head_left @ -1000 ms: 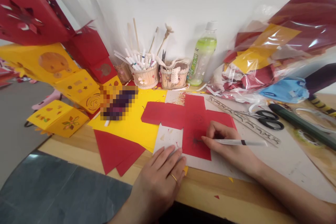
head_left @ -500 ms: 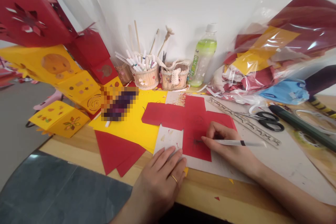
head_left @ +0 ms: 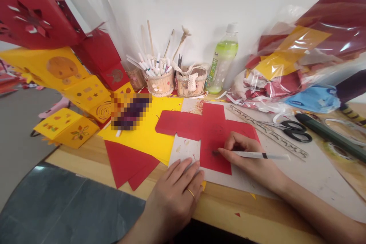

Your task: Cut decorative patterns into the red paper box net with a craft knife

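Observation:
A cross-shaped sheet of red paper point(head_left: 211, 131) lies flat on a grey board point(head_left: 185, 145). My right hand point(head_left: 243, 152) rests on the red paper, its fingers pinching a slim pen point(head_left: 251, 154) with a whitish barrel. The pen's dark tip touches the lower middle of the sheet, near faint dark marks. Flat on the board's front edge lies my left hand point(head_left: 178, 187), fingers stretched out, just left of the cross's lower arm. It holds nothing and wears a ring.
Right of the paper lie a clear ruler point(head_left: 267, 132), black-handled scissors point(head_left: 296, 131) and a dark green tool point(head_left: 328, 137). Yellow sheets point(head_left: 160, 146) are on the left, beside stacked paper boxes point(head_left: 71, 127). Marker baskets point(head_left: 160, 84) and a drink bottle point(head_left: 223, 63) stand behind.
The whole view has shifted slightly. My right hand and the pen tip are a touch further left on the red paper; my left hand stays in place.

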`<action>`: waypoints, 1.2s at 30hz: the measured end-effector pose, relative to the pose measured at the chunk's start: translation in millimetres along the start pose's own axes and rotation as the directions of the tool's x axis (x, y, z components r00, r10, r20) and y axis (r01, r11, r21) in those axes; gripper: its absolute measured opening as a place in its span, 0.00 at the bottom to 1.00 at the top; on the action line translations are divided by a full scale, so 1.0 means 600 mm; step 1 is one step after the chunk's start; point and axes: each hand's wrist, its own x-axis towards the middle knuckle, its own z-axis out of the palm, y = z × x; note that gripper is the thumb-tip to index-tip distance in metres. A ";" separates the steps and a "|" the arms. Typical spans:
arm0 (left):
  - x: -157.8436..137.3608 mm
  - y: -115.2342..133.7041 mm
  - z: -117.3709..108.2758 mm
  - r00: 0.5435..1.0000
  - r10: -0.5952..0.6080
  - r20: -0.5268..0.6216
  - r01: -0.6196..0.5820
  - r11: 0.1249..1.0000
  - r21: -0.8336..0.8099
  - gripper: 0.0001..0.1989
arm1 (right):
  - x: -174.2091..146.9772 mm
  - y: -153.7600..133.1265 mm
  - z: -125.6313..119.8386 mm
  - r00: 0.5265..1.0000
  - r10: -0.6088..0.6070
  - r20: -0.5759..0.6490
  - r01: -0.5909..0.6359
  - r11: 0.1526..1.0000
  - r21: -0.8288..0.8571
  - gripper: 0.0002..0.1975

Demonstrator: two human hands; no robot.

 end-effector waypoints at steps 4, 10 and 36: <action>0.001 0.000 -0.001 1.000 0.006 0.000 -0.006 1.000 0.002 0.12 | 0.000 0.002 0.001 1.000 0.001 -0.002 -0.001 1.000 0.001 0.14; 0.001 -0.001 0.000 1.000 -0.003 0.001 0.003 1.000 -0.012 0.11 | 0.000 0.002 0.001 1.000 -0.003 -0.005 0.003 1.000 0.006 0.14; 0.000 0.000 0.001 1.000 0.003 0.000 -0.003 1.000 -0.014 0.12 | 0.000 0.004 0.002 1.000 0.011 0.023 -0.011 1.000 0.001 0.13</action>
